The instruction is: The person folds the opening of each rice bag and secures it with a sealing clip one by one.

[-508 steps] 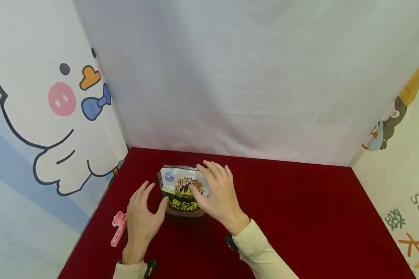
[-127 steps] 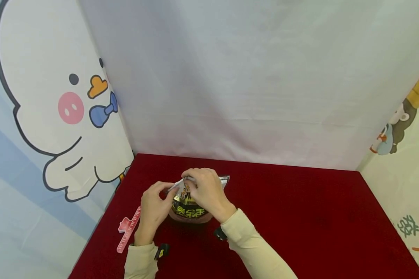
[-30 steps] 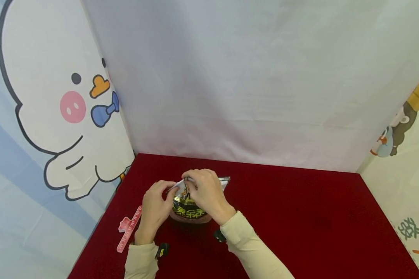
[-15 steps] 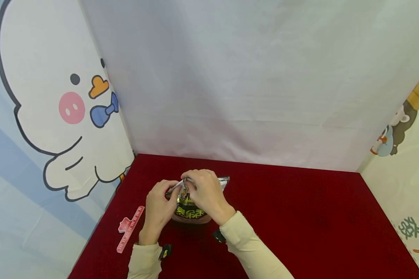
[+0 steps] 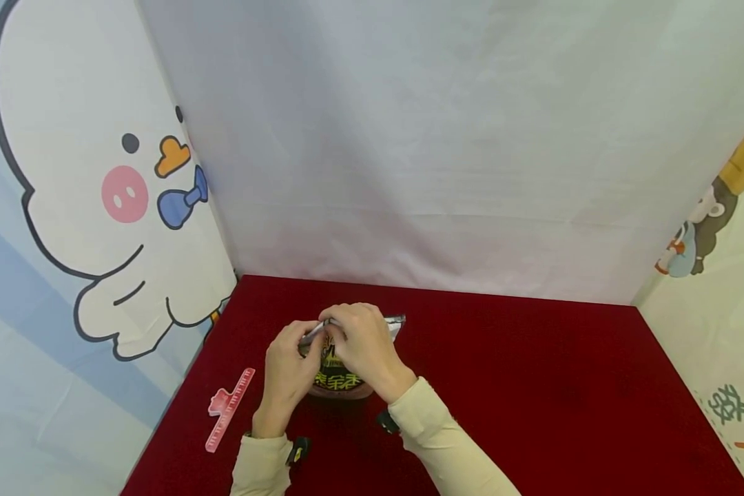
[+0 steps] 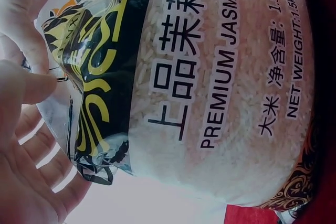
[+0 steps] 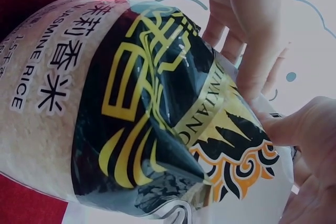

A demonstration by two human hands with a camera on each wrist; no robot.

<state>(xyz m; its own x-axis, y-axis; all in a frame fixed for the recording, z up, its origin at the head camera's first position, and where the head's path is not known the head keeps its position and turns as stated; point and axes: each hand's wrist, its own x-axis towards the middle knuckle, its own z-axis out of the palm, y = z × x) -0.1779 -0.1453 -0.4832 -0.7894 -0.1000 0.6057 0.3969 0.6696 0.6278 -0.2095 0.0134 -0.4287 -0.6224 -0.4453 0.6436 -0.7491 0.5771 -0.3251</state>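
The left hand (image 5: pixel 288 366) and right hand (image 5: pixel 364 348) pinch the rice bag (image 5: pixel 342 381) along its top, left on the table (image 5: pixel 521 393). The pink clip (image 5: pixel 231 409) lies left, nearer the left hand, long axis near-left to far-right.

Right grip (image 7: pixel 316 142) and left grip (image 7: pixel 257 19) apparently pinch the rice bag (image 7: pixel 136 108) near its top.

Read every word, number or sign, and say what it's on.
Bag: "上品茉莉香米"
Bag: "PREMIUM JASMINE RICE"
Bag: "大米 净含量: 1.5千克"
Bag: "NET WEIGHT:1.5kg"
Bag: "INXIANG", first letter unclear
Bag: yellow characters, creased, unclear
Right wall: "發"; others cut off
Clip: marks unreadable, too small
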